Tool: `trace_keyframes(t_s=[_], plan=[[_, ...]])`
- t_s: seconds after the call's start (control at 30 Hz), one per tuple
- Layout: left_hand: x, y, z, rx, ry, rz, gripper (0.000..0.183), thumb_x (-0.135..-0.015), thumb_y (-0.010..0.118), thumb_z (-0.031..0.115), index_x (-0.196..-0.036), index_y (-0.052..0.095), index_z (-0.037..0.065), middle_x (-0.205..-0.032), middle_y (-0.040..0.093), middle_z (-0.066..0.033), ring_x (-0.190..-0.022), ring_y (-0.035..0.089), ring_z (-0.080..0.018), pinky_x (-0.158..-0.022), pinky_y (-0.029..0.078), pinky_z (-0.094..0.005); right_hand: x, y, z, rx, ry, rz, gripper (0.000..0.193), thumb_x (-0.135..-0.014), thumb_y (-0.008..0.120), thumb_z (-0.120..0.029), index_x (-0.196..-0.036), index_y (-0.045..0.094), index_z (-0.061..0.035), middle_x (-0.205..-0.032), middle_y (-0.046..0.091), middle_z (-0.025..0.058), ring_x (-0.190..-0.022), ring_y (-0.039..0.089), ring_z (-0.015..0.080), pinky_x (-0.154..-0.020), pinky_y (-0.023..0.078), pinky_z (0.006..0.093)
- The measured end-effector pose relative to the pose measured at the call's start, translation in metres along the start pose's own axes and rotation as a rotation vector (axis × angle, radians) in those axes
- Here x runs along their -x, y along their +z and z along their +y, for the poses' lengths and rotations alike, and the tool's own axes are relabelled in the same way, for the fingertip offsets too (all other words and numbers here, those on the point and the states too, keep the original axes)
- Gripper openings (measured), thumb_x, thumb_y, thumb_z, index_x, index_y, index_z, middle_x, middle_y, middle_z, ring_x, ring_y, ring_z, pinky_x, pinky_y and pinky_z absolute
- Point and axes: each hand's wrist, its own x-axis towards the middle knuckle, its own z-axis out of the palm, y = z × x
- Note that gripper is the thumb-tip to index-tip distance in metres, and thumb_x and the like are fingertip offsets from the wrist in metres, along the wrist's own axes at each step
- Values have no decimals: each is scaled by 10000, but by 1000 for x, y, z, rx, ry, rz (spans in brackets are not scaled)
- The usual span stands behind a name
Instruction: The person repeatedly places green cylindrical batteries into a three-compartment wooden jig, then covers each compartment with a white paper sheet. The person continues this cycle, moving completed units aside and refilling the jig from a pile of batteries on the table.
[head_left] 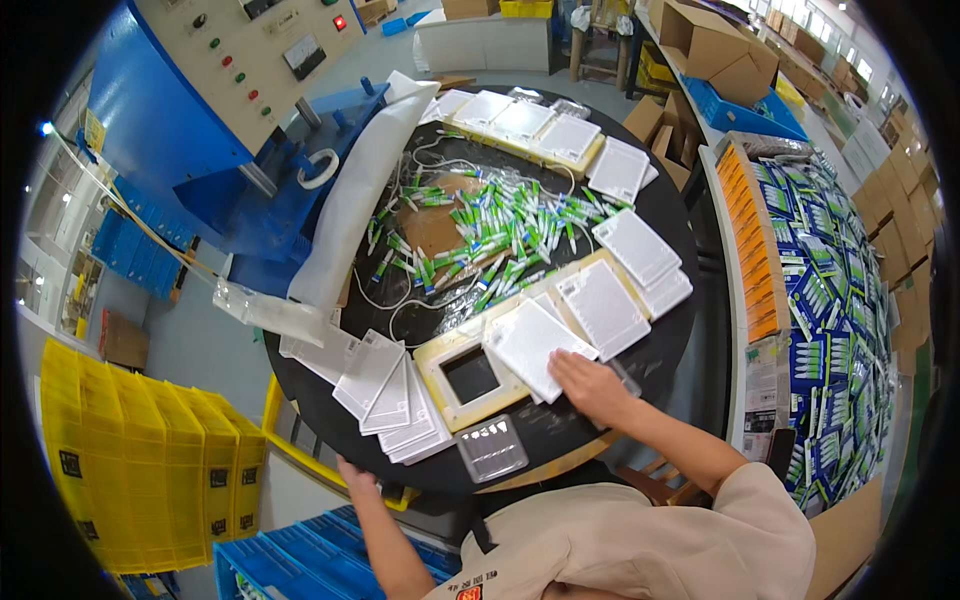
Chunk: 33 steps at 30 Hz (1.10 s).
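My right hand grips the near right edge of a white card, its fingers lying over the top face. The card is turned at an angle and partly covers a pale yellow frame mould with a square opening. At the table's near left rim is my left hand, small and blurred, its fingers partly hidden. A clear plastic blister tray rests on the black round table near my body. Left of the mould, several white cards lie fanned and overlapping.
Green-and-white tubes lie heaped in the table's middle, among white cords. More moulds with white cards stand along the far side. A blue press machine rises at left, near yellow crates. Packed blister cards fill the right side.
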Motion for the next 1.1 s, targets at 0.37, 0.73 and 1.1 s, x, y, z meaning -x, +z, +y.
trace_keyframes(t_s=[0.37, 0.73, 1.1], plan=[[-34, -19, 38, -405, 356, 106, 468, -1062, 472, 449, -1232, 619, 39, -1152, 663, -95, -1029, 622, -298, -906, 514, -446, -7, -30, -10, 77, -22, 143, 465, -860, 581, -88, -1289, 594, 93, -1348, 627, 218, -1221, 645, 307, -954, 560, 423], [197, 101, -37, -1972, 1330, -876, 488, -568, 917, 332, -957, 727, 105, -961, 660, -58, -918, 620, -293, -767, 456, -397, 54, 12, 29, 351, 33, 4, 480, -933, 535, -174, -1381, 573, -5, -1497, 519, 167, -1374, 517, 319, -1026, 505, 465], [175, 95, -29, -2212, 1169, -1077, 194, -648, 834, 254, -819, 789, 175, -838, 706, -21, -900, 644, -244, -742, 466, -402, 112, -113, 198, -1753, 1072, 1334, 299, -1014, 605, -147, -1271, 563, -1, -1197, 678, 108, -1053, 679, 235, -923, 592, 422]])
